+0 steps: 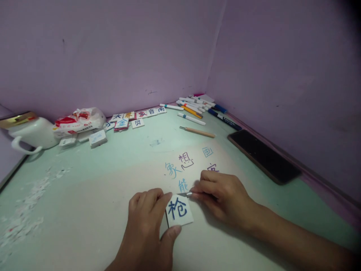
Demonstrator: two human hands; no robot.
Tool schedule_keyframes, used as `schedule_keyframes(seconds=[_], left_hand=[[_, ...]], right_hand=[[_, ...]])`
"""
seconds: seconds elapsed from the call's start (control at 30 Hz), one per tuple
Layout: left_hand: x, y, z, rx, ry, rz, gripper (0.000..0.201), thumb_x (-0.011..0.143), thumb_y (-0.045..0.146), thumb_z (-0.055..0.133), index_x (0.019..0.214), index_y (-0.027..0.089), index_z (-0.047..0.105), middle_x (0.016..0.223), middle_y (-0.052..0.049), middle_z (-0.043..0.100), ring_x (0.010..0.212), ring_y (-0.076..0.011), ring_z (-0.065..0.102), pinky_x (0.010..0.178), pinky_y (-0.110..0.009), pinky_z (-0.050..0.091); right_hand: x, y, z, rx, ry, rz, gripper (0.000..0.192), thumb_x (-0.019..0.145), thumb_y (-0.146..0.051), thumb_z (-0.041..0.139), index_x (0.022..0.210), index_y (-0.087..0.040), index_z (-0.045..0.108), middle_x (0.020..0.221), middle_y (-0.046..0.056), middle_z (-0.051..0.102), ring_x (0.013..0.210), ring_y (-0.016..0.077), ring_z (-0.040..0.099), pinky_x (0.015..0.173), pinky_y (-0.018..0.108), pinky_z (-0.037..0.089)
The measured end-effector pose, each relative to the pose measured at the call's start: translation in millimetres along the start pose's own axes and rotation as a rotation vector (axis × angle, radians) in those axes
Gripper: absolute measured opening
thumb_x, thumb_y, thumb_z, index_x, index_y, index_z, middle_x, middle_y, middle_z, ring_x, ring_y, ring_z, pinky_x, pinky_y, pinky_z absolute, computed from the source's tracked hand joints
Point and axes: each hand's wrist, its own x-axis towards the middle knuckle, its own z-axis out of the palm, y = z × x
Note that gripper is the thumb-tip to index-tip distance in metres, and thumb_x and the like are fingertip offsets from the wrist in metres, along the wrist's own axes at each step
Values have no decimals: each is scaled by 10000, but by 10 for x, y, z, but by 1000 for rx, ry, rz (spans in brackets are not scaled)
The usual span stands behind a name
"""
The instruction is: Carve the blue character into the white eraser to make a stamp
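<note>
A square white tile with a dark blue character drawn on it lies in front of me, tilted slightly. My left hand grips it from the left, the thumb at its lower edge and the index fingertip at the upper left corner. Between the closed fingers of my right hand is a craft knife. Its thin blade lies along the tile's upper edge, while the handle is mostly hidden by the fingers. Just beyond, characters in blue and purple are written on the tabletop.
White shavings are scattered at left. Behind them stand a white mug and a tissue pack. Character tiles line the back wall. Markers, a wooden-handled tool and a phone lie back and right.
</note>
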Motion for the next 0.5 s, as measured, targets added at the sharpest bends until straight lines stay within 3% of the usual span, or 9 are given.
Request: schedule_keyframes(seconds=[0.5], left_hand=[[1,-16,5,-5,-1,10,454,733,177,573,1173,153,462,1065,-129,532,946,-293,497,777,-469,435]], right_hand=[[97,92,-135,45,-175,-101,178,869,-217,541,774,-170,684,655,-9,508,580,111,456,536,260,291]])
